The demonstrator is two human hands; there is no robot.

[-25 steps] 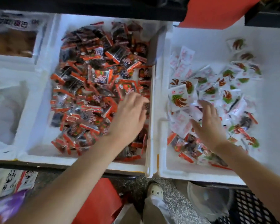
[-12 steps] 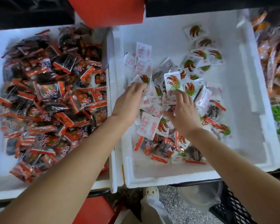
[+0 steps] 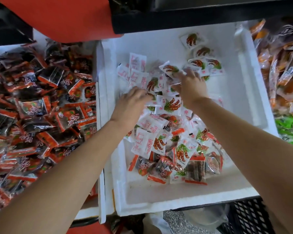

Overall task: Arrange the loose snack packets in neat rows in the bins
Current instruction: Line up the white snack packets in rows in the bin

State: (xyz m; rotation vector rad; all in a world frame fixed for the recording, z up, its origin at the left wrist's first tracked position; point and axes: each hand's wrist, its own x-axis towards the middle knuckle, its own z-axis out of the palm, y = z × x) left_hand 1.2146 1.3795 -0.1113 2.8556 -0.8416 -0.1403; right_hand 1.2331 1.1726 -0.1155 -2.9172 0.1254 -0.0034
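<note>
left hand (image 3: 132, 105) on white packets (image 3: 169, 104) | right hand (image 3: 191, 85) spread (both blurred)

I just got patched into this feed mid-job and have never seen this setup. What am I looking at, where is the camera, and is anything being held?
There is no machine here: a person works with two bare hands. The one picture comes from a camera worn on the head, looking forward and down, so both arms enter from the bottom. The left hand and the right hand reach into a loose heap of white packets in the middle bin. A few dark packets lie mixed in at its near end. To the left lies a heap of red packets, and at the right edge are orange packets. The fingers are blurred, so I cannot tell whether either hand holds a packet.
</note>
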